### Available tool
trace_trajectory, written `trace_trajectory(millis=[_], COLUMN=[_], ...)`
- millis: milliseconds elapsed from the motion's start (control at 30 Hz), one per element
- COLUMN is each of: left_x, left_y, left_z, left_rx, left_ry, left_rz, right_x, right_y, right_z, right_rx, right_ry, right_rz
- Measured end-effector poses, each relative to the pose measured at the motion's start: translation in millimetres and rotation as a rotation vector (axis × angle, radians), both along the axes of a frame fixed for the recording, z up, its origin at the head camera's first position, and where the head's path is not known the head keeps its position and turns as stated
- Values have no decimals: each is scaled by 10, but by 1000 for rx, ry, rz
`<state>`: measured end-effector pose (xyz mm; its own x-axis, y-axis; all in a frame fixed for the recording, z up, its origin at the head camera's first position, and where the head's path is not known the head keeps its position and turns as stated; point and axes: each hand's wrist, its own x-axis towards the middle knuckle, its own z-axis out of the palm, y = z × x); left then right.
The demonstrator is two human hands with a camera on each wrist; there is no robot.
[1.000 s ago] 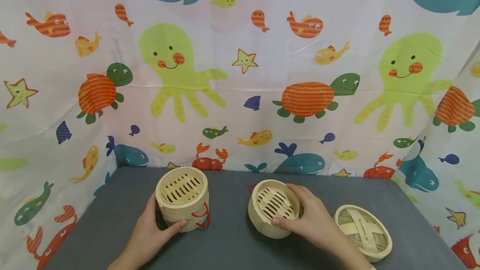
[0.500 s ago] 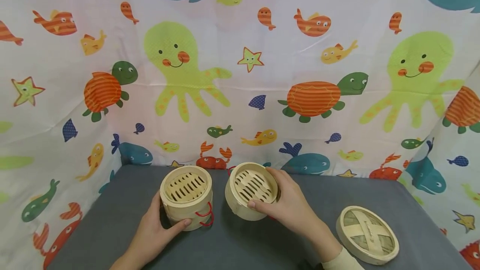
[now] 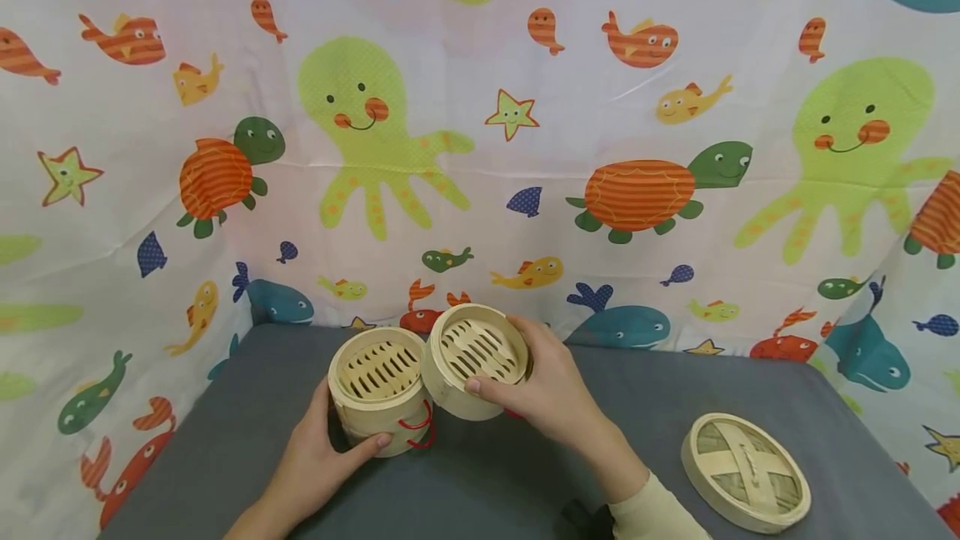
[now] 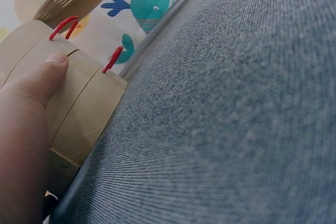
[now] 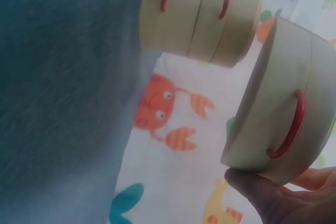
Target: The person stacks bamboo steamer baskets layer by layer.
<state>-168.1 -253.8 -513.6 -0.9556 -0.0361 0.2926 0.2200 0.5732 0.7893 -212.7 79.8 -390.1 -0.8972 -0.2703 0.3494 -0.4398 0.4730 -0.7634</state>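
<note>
On the grey table stands a stack of two bamboo steamer baskets (image 3: 378, 369) with red loop handles and a slatted top. My left hand (image 3: 318, 448) grips the stack from its near left side; its thumb (image 4: 47, 74) lies along the wall in the left wrist view. Another bamboo steamer basket (image 3: 480, 357), tilted and off the table, is held at its right rim by my right hand (image 3: 551, 386). Its slatted underside shows in the left wrist view. In the head view it overlaps the stack's right edge, while a gap shows between them in the right wrist view.
A round bamboo steamer lid (image 3: 746, 473) with a crossed band lies on the grey tabletop (image 3: 637, 407) at the right. Behind and beside the table hangs a white curtain (image 3: 510, 215) printed with sea animals. A small dark object (image 3: 581, 519) shows beside the right sleeve.
My right hand has lifted the single steamer basket and carried it left and up, right beside the stack. My left hand has kept its grip on the stack. The view has shifted slightly.
</note>
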Motion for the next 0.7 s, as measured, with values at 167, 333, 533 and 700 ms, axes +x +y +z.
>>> trace_trajectory(millis=[167,333,533,700], left_x=[5,12,10,5], left_y=[7,4,-12,-10], left_z=[9,19,8,16], left_rx=[-3,-10,-13,-17], left_ry=[-10,-13,-11,6], left_rz=[-2,3,6,3], right_x=[-14,-18,-10,-5], right_y=[-133,-270,-426,-526], right_z=[5,6,27,45], right_rx=[-28,-7,8,46], right_ry=[-2,4,-9,-16], right_rz=[35,43,45,22])
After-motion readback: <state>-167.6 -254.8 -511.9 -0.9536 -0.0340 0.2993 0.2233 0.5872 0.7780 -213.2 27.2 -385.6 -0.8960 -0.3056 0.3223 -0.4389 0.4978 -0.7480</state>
